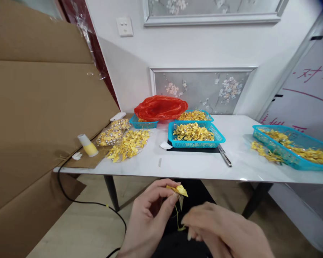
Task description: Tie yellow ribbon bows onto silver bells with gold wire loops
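item: yellow paper flower [179, 190], held below the white table [193, 166] edge. your left hand [148, 215] pinched it between thumb and fingertips. your right hand [220, 231] pinched its thin green stem [178, 219], fingers curled together. nearest blue basket [196, 144] held more yellow flowers.

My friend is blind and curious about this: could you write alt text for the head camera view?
Below a white table's edge, the left hand pinches a small yellow paper flower while the right hand holds its thin green stem. On the table are turquoise baskets of yellow pieces, a loose yellow pile, a red plastic bag and a glue bottle.
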`<state>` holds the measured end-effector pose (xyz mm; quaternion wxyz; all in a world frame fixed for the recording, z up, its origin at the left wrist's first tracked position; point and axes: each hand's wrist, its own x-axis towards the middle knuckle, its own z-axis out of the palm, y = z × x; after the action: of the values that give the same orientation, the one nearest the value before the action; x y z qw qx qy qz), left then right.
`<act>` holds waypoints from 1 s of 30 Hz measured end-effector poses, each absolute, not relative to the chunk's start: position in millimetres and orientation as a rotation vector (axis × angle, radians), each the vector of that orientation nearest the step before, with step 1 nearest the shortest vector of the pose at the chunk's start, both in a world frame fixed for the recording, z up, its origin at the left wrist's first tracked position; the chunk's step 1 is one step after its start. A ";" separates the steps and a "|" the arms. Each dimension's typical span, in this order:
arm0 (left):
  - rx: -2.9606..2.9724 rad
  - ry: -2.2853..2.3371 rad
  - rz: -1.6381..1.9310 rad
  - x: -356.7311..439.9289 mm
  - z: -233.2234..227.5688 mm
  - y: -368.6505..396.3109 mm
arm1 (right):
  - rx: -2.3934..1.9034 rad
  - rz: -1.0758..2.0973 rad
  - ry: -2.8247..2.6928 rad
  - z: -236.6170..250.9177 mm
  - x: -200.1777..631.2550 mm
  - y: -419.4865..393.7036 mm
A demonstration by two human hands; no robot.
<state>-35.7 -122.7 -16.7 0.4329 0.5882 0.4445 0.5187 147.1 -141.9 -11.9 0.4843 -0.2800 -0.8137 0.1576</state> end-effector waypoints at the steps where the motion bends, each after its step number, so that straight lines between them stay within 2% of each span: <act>1: 1.498 1.113 1.309 -35.6 -16.1 -123.2 | -0.683 0.407 -1.928 -16.2 142.1 -138.5; 9: 1.456 1.082 1.315 -40.4 -24.4 -126.4 | -0.821 0.197 -1.763 -36.3 119.4 -120.3; 17: 1.460 1.023 1.331 -41.8 -28.6 -127.8 | -0.851 -0.072 -1.863 -34.9 120.9 -121.1; 24: 1.433 0.990 1.305 -38.8 -27.9 -125.2 | -0.914 0.035 -1.877 -32.7 118.8 -119.2; 30: 1.531 1.092 1.331 -37.6 -25.1 -127.5 | -0.922 -0.042 -1.875 -38.6 119.1 -118.1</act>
<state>-37.6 -127.5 -25.1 0.4068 0.6070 0.4330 0.5279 119.1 -118.1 -38.6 0.5022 -0.3814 -0.7759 -0.0173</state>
